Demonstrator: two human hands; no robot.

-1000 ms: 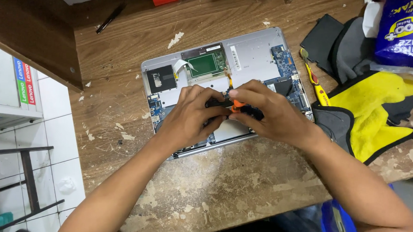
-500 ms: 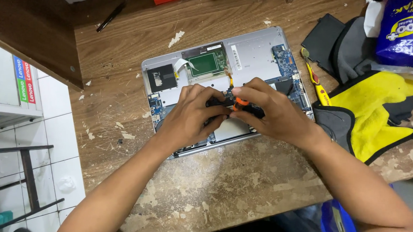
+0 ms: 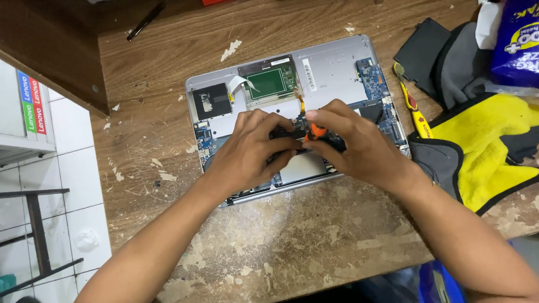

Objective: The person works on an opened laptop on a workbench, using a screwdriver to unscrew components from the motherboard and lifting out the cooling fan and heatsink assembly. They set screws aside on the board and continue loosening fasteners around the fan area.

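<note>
Right fingers (image 3: 316, 116): pinched on a small orange-handled tool (image 3: 316, 131) over the board.
Left hand (image 3: 251, 147): clenched on a dark part (image 3: 284, 132) beside it.
Change: hands barely shifted from a second ago — work stays on the same spot.
Opened laptop (image 3: 332, 67): flat on the wooden table (image 3: 285, 241).
Surroundings: yellow screwdriver (image 3: 412, 106), yellow-black cloth (image 3: 499, 141) right — hands hide the contact point.
</note>
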